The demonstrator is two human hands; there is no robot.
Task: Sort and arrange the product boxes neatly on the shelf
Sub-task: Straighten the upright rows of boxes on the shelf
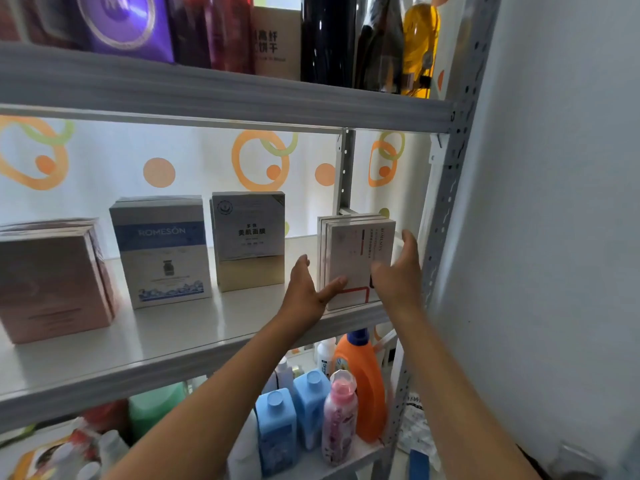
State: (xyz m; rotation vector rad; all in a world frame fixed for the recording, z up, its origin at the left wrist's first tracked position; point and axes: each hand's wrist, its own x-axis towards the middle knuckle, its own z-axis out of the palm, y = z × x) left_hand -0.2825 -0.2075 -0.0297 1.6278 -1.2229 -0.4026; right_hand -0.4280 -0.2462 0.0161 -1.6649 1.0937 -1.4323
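Both hands, left hand [309, 289] and right hand [398, 271], lie flat-fingered against the white boxes [358, 258] on the shelf [173, 334].

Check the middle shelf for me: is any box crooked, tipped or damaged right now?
Nothing looks damaged or tipped. The pink boxes, blue ROMESON box and grey-gold box stand upright. The white boxes at the right end sit turned at an angle, between the left hand and right hand.
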